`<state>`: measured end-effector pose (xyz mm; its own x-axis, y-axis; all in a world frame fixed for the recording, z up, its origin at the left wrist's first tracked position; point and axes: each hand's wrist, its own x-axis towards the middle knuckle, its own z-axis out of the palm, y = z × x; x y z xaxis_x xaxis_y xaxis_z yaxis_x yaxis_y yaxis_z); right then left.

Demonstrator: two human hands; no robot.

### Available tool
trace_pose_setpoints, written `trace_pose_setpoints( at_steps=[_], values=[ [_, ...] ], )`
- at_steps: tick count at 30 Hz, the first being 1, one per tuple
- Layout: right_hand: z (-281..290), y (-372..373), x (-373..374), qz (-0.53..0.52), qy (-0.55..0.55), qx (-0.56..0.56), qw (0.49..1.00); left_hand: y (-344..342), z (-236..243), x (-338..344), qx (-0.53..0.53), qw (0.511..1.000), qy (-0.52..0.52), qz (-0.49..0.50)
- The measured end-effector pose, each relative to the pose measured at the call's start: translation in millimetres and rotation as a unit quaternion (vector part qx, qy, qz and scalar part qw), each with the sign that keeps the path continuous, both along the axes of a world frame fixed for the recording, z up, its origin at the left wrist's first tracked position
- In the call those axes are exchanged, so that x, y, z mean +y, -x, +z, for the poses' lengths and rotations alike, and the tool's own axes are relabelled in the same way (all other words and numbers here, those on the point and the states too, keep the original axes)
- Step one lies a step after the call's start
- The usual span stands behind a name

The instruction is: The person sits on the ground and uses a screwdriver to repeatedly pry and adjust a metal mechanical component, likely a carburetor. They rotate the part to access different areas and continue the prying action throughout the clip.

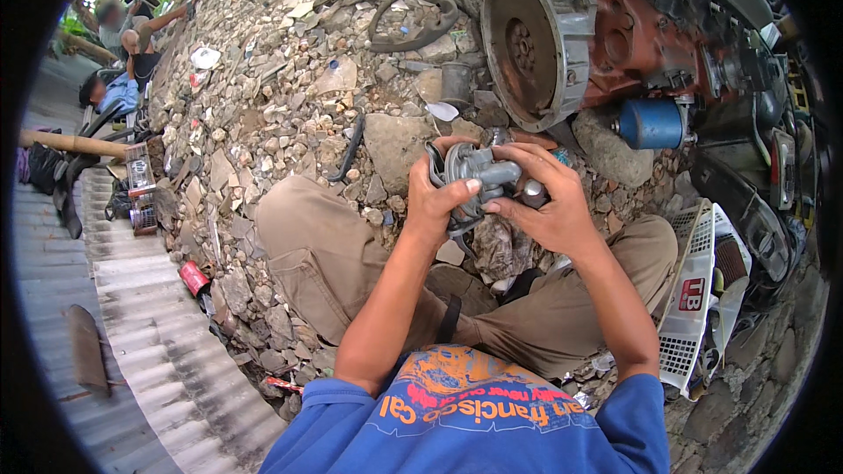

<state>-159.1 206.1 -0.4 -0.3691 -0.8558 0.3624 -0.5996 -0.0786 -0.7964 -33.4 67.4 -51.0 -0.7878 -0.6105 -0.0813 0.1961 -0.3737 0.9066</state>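
Above my crossed legs, a grey cast-metal engine part (pixel 479 169) with a stubby curved pipe outlet is held between both hands. My left hand (pixel 432 202) wraps its left side, thumb pressed on the front. My right hand (pixel 551 197) closes around the other side, with fingers over the top and thumb below the outlet. A dark round-ended piece (pixel 533 193) shows under the right fingers; whether it belongs to the part or is separate, I cannot tell. Below the hands, a dirty crumpled rag (pixel 502 250) lies between my legs.
A large engine block (pixel 645 44) with its bell housing (pixel 537 44) and blue oil filter (pixel 652 125) lies at the far right. A white plastic basket (pixel 689 303) stands by my right knee. Corrugated sheeting (pixel 149 325) runs along the left, and two people sit at the far left.
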Motion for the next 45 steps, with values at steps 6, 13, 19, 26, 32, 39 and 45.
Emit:
trace_pose_setpoints(
  at_steps=[6, 13, 19, 26, 32, 39, 45],
  values=[
    [-13.3, -3.0, 19.6, -0.01, -0.001, -0.038, 0.999, -1.2, 4.4, 14.3, -0.023, 0.998, 0.05, -0.027],
    [-17.8, -5.8, 23.2, -0.012, 0.044, -0.031, 0.998, -2.2, 1.5, 17.7, -0.029, 0.997, 0.049, -0.043],
    [-16.8, -4.7, 21.9, -0.023, 0.069, -0.032, 0.997, 2.0, 4.1, 19.0, -0.031, 0.998, 0.019, -0.058],
    [6.1, 7.4, 26.1, -0.01, 0.047, -0.079, 0.996, 4.3, 16.1, 21.6, 0.022, 0.993, -0.038, -0.107],
    [10.3, 10.7, 33.2, -0.029, 0.057, -0.116, 0.991, 7.7, 32.6, 8.8, -0.017, 0.987, 0.056, -0.147],
    [-14.0, 15.2, 29.9, -0.048, 0.131, -0.182, 0.973, 24.2, 70.4, 3.0, -0.074, 0.961, 0.218, -0.153],
    [-26.3, 16.1, 29.5, -0.059, 0.194, -0.205, 0.957, 36.9, 93.7, -4.5, -0.094, 0.919, 0.329, -0.198]
  ],
)
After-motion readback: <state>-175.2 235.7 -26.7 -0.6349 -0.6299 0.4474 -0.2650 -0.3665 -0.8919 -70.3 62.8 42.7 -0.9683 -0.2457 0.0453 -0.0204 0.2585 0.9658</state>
